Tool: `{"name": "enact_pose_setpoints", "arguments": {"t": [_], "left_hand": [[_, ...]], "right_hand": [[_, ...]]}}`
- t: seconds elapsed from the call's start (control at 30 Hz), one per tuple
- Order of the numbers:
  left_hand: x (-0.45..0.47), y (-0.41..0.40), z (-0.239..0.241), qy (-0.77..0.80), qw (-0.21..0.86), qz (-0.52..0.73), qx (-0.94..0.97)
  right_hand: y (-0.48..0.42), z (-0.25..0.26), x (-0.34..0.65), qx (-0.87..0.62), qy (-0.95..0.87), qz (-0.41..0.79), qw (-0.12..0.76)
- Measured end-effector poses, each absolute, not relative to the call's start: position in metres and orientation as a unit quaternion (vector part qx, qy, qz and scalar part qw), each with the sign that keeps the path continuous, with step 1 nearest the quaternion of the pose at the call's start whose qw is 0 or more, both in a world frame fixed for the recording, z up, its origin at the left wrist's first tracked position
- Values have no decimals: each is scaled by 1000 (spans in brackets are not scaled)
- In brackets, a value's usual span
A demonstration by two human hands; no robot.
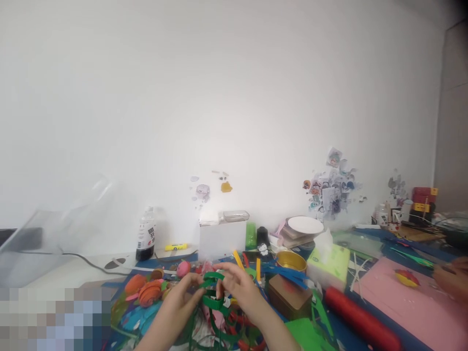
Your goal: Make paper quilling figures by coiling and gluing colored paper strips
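Green paper strips (214, 302) are held low in the middle of the head view, above the cluttered surface (420, 312). Left hand (181, 297) and right hand (239, 287) both pinch the looped strips with a narrow grip. Near them lie an orange paper flower (149, 291) and a brown tin (288, 297).

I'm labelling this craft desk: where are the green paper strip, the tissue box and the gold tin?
green paper strip (213, 301), head view, loop between the hands
tissue box (329, 265), head view, green top face
gold tin (291, 261), head view, rim
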State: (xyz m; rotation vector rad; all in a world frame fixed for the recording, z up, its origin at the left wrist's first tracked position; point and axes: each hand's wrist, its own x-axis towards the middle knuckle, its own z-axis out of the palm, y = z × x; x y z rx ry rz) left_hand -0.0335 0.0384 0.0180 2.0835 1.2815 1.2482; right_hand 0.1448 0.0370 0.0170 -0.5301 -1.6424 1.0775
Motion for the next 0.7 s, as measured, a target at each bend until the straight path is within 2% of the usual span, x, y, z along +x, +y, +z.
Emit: {"name": "enact_pose_setpoints", "arguments": {"t": [0.07, 0.23, 0.37, 0.43, 0.6, 0.7], "left_hand": [[-34, 35, 17, 482, 132, 393, 772], [-36, 31, 15, 478, -3, 332, 813], [-37, 32, 14, 473, -79, 300, 825], [-36, 32, 15, 492, -75, 279, 821], [-32, 28, 22, 526, 10, 254, 812], [-29, 24, 22, 506, 44, 255, 823]], "right_hand": [[43, 16, 146, -256, -692, 431, 520], [59, 15, 157, -361, -629, 314, 612], [63, 15, 170, -456, -617, 203, 608], [61, 15, 170, -441, -638, 179, 605], [55, 14, 155, -342, -730, 180, 565], [54, 9, 147, -390, -761, 111, 506]]}}
